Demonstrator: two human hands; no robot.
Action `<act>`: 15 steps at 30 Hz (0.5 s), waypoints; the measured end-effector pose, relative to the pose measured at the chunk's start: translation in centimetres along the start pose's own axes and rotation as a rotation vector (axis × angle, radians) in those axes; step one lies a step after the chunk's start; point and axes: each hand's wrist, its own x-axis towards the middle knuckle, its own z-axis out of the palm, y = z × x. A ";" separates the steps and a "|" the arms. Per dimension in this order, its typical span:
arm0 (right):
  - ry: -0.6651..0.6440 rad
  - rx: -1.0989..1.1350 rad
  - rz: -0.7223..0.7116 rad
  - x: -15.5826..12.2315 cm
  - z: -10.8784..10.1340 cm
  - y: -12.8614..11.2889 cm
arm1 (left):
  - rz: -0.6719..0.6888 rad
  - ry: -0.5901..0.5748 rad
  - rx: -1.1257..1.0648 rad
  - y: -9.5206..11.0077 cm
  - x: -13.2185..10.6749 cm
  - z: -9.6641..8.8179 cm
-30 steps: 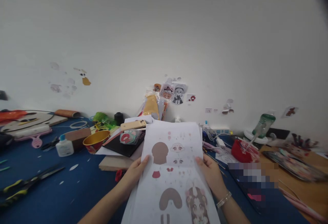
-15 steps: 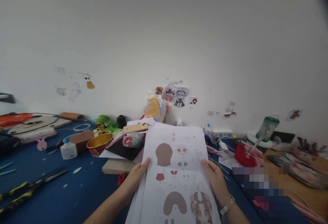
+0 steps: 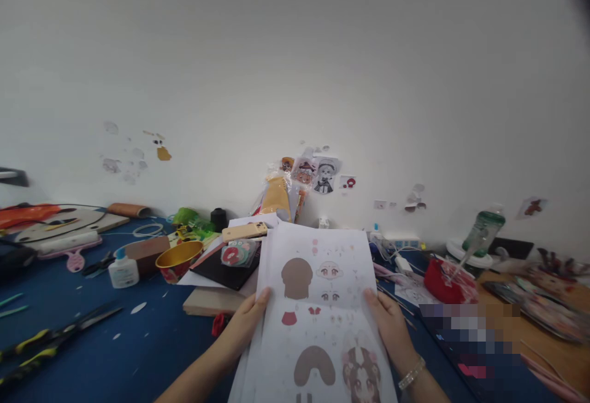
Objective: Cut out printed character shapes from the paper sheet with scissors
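A stack of printed paper sheets [image 3: 276,341] is held up in front of me, tilted toward my view. Brown hair shapes, eyes, red clothing pieces and a cartoon head are printed on the top sheet. My left hand [image 3: 251,314] grips the stack's left edge with the thumb on top. On the right edge, my right hand [image 3: 389,314] pinches it the same way, its fingers hidden behind the paper. Beyond the stack's left edge lie a gold phone [image 3: 244,231] and a small packet with a red ring shape [image 3: 237,253] on a black flat item [image 3: 228,271].
On the blue tabletop [image 3: 152,354] at left lie yellow-black scissors [image 3: 59,332], a white glue bottle [image 3: 123,269] and a gold bowl [image 3: 179,260]. At right are a red pouch [image 3: 445,280], a green bottle [image 3: 483,231] and a partly pixelated dark tablet-like device [image 3: 442,341]. Cutouts hang on the wall.
The paper stack and both hands have shifted very slightly within the view. Both hands keep their hold on the same sheets; nothing else has visibly moved.
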 end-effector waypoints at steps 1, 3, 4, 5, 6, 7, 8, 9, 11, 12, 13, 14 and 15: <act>0.003 -0.001 0.002 0.0 0.0 0.0 | 0.006 0.009 0.014 0.0 0.0 0.0; 0.007 -0.001 0.002 0.1 0.0 0.1 | 0.019 0.014 0.030 -0.1 0.2 0.0; 0.005 0.004 0.006 0.1 0.0 0.2 | 0.023 0.015 0.032 -0.3 0.4 0.0; -0.002 0.012 0.013 0.1 -0.1 0.2 | 0.027 0.017 0.032 -0.4 0.6 -0.1; -0.015 0.021 0.020 0.0 -0.1 0.2 | 0.029 0.022 0.033 -0.5 0.8 -0.2; -0.030 0.029 0.024 0.0 -0.1 0.2 | 0.033 0.024 0.035 -0.7 0.9 -0.3; -0.041 0.032 0.025 0.0 -0.1 0.2 | 0.036 0.026 0.041 -0.7 1.0 -0.3; -0.046 0.030 0.022 0.0 -0.1 0.1 | 0.038 0.029 0.050 -0.8 1.1 -0.4; -0.032 0.006 0.009 0.0 0.0 0.1 | 0.053 0.028 0.061 -0.8 1.1 -0.4; -0.019 -0.011 -0.002 0.0 0.1 0.1 | 0.060 0.028 0.060 -0.7 0.9 -0.4; -0.005 -0.028 -0.016 0.1 0.0 0.1 | 0.067 0.022 0.054 -0.6 0.8 -0.4; 0.009 -0.038 -0.034 0.3 -0.1 0.1 | 0.072 0.014 0.046 -0.5 0.6 -0.4; 0.021 -0.035 -0.053 0.5 -0.4 0.0 | 0.076 0.009 0.034 -0.4 0.5 -0.4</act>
